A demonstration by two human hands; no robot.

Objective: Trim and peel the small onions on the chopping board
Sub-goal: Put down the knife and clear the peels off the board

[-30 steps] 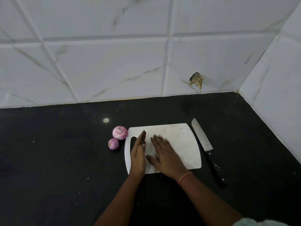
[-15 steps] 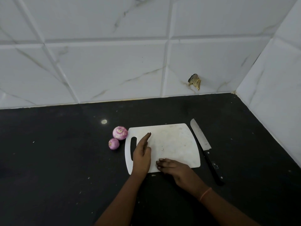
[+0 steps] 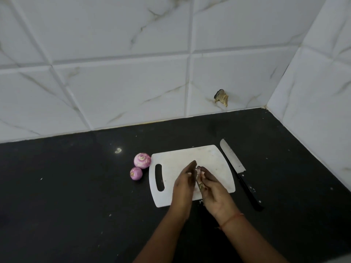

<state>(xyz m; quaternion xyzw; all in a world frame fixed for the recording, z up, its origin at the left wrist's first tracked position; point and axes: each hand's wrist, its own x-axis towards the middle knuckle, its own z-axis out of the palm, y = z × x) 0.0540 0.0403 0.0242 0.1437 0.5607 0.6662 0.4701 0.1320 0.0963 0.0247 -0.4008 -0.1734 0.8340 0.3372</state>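
White marble-look tiles wall the black table behind and on the right; open room lies left and near. A white chopping board lies with its handle slot to the left. Two peeled onions sit just off its left edge. Left hand and right hand cup pale peel scraps between them above the board. A knife lies alongside the right edge, tip toward the back wall.
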